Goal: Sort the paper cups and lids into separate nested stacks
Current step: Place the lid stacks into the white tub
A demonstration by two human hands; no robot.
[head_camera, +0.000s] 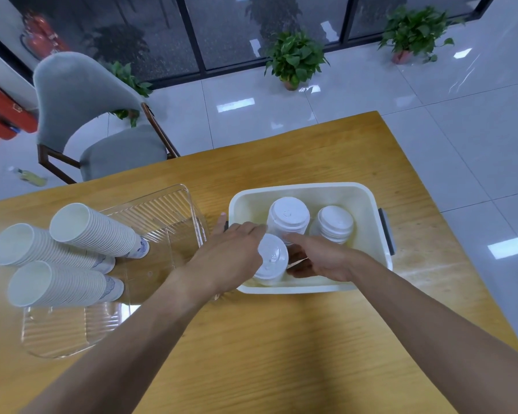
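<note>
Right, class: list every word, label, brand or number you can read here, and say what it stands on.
None can be read.
Cup stacks: blue print near the bases, too blurred.
Lid stacks: embossed marks, too small.
Red cases: pale emblem, blurred.

Three nested stacks of white paper cups [69, 255] seen at left, standing inside clear ribbed bin [162, 216], leaning, open mouths toward camera (blue print visible on lowest cups). Three stacks of white lids inside cream tub [308, 189]: tallest stack [288, 218] at middle, shorter stack [335, 224] at right, near stack [271, 259] at front, tilted, partly hidden between both hands.
</note>
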